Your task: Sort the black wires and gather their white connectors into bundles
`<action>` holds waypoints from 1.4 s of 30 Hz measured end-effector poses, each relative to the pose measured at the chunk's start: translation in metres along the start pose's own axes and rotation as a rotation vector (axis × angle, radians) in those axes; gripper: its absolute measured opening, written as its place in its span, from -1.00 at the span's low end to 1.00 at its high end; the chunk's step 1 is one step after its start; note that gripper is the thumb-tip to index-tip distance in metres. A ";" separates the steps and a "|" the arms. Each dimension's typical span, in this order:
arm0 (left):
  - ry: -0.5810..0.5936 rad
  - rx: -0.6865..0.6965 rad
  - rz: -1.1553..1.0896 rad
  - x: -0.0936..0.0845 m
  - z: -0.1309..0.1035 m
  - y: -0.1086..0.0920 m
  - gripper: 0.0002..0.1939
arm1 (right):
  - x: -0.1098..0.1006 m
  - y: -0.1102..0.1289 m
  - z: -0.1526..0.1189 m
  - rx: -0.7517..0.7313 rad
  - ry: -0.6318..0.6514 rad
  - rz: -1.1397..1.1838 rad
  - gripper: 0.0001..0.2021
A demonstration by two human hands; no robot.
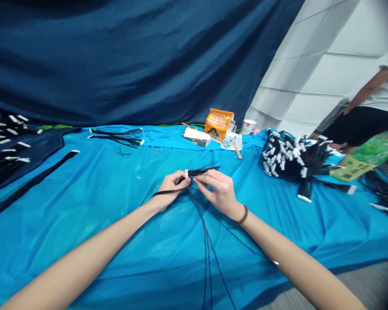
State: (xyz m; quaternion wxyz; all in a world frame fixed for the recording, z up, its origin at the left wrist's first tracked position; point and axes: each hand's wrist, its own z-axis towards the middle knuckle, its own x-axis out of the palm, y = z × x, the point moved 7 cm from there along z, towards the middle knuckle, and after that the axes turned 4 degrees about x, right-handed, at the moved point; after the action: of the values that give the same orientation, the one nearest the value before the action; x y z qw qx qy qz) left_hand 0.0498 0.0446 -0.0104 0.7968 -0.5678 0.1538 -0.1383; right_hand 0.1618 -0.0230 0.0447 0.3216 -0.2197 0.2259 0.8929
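My left hand [171, 187] is closed around a bundle of black wires [203, 172] with a white connector [186, 173] at its end, near the middle of the table. Pinched close beside that connector, my right hand [217, 189] has thumb and forefinger together; a thin black wire seems to be between them, though the tip is too small to make out. Several loose black wires [207, 241] hang from between the hands down over the table's front edge. One black strand loops across my left wrist.
Blue cloth [116, 241] covers the table. Wire bundles with white connectors lie in a pile [284, 155] at right and in another [6, 133] at far left. Toward the back are an orange packet [219, 122], a tissue box [196, 136] and a paper cup [248, 126]. A person [371, 94] stands at right.
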 end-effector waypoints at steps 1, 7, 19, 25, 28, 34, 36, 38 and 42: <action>0.005 0.001 0.006 0.000 0.000 0.000 -0.70 | 0.001 0.000 0.000 -0.001 0.001 -0.002 -0.90; 0.020 -0.053 -0.055 0.003 -0.001 0.002 -0.71 | 0.003 -0.002 0.000 0.005 0.003 0.007 -0.89; -0.128 -0.273 -0.635 -0.007 0.001 0.016 -0.92 | -0.006 -0.019 -0.004 -0.156 -0.125 -0.330 -0.58; -0.178 -0.308 -0.767 -0.011 0.002 0.022 -0.97 | 0.013 0.006 -0.014 -0.535 0.076 -0.352 -0.74; -0.187 -0.311 -0.795 -0.010 0.002 0.020 -0.95 | 0.017 0.012 -0.015 -0.548 0.097 -0.295 -0.82; -0.118 -0.339 -0.780 -0.004 -0.001 0.013 -0.96 | 0.020 0.009 -0.014 -0.475 0.109 -0.290 -0.83; -0.072 -0.349 -0.768 0.000 -0.002 0.013 -0.96 | 0.020 0.009 -0.015 -0.480 0.122 -0.300 -0.81; -0.035 -0.347 -0.762 0.002 -0.002 0.012 -0.95 | 0.021 0.009 -0.017 -0.489 0.128 -0.310 -0.80; 0.027 -0.332 -0.771 0.007 -0.003 0.009 -0.91 | 0.018 0.013 -0.017 -0.512 0.091 -0.333 -0.84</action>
State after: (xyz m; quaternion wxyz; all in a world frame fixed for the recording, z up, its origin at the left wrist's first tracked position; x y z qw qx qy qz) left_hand 0.0550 0.0424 -0.0208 0.5821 -0.7027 -0.0392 -0.4073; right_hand 0.1444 -0.0325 0.0246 0.3871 -0.3674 -0.0315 0.8451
